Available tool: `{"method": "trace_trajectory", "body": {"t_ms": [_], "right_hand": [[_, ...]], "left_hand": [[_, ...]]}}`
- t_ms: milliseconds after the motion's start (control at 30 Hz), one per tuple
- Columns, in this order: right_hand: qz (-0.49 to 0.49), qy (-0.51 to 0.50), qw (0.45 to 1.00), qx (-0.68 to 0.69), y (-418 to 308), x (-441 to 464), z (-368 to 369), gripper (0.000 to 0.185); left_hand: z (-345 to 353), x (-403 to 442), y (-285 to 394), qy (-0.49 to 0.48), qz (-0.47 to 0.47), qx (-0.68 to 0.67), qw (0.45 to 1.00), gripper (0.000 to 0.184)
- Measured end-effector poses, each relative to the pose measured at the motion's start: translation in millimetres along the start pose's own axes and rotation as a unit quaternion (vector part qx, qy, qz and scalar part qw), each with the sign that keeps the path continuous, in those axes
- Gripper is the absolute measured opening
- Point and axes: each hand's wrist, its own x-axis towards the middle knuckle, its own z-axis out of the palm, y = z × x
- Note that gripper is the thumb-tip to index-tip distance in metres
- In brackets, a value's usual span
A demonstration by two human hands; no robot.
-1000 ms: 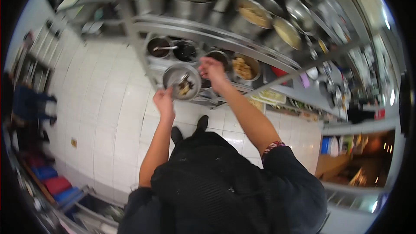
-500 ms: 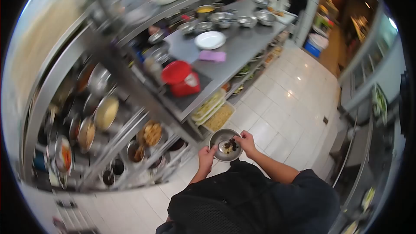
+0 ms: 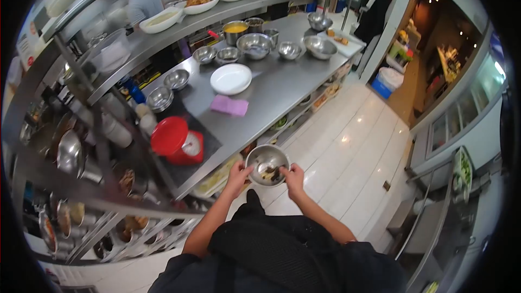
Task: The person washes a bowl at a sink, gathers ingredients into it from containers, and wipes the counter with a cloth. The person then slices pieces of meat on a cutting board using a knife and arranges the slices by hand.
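A metal mixing bowl [image 3: 267, 155] is held out in front of my body, over the floor beside the steel table. Dark and pale pieces of food [image 3: 269, 173] lie in its bottom; their kind is too small to make out. My left hand [image 3: 239, 177] grips the rim on the left with the thumb over the edge. On the opposite side, my right hand [image 3: 294, 178] is closed round the rim, its fingertips reaching inside near the food. Nearest to the bowl on the table is a red kitchen scale [image 3: 179, 140] with a round dial.
The steel table [image 3: 277, 84] bears a white plate [image 3: 230, 79], a folded purple cloth [image 3: 229, 106] and several metal bowls [image 3: 255, 46]. Filled white dishes [image 3: 202, 3] stand on the shelf above. A person [image 3: 145, 5] is behind it, near flames. Shelving with pans is at left; tiled floor [image 3: 336, 146] runs right.
The view has turned and moved forward along the table, so the scale, plate and cloth now sit further left. Both hands keep hold of the bowl.
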Motion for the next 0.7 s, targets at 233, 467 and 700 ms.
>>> {"method": "trace_trajectory", "body": {"t_ms": [233,467,700], "right_hand": [[-0.102,-0.037,0.989,-0.101,-47.7,182.5,-1.6,0.037],[-0.291,-0.05,0.922,-0.249,-283.5,391.0,-18.5,0.014],[-0.677,-0.01,0.705,-0.21,-514.2,569.3,13.5,0.013]], "left_hand": [[24.1,156.4,4.8,0.106,-0.005,-0.054,0.993,0.017],[83.7,318.1,40.3,0.141,0.004,0.015,0.99,0.018],[142.3,426.4,54.9,0.147,-0.017,-0.011,0.989,0.023]]}}
